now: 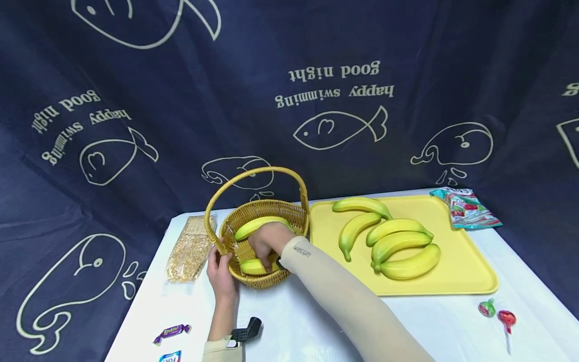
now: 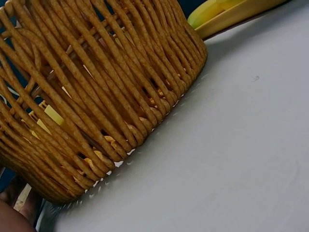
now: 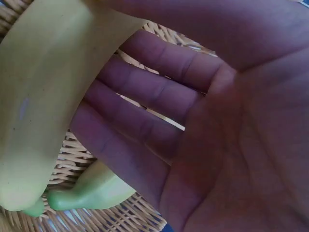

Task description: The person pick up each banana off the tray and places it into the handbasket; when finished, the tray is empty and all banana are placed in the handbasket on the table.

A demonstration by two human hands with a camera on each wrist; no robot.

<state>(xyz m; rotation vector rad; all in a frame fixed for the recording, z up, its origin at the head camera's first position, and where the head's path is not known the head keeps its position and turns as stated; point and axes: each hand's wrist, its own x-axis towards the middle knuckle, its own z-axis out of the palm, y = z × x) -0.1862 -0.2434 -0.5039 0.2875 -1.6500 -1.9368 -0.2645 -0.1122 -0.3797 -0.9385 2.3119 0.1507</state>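
Reaching into the wicker basket (image 1: 264, 221), the right hand (image 1: 267, 241) curls its fingers (image 3: 145, 125) around a banana (image 1: 255, 265) lying low at the basket's near side; a second banana (image 1: 258, 224) rests higher inside, against the far wall. The left hand (image 1: 220, 274) touches the basket's near left rim beside the base of the handle; whether its fingers actually grip the weave cannot be told. The basket stands on the white desk (image 1: 294, 322), just left of a yellow tray (image 1: 470, 271) bearing five more bananas (image 1: 398, 241). A clear snack packet (image 1: 190, 249) lies left of the basket, and two lollipops (image 1: 497, 314) lie near the desk's right edge.
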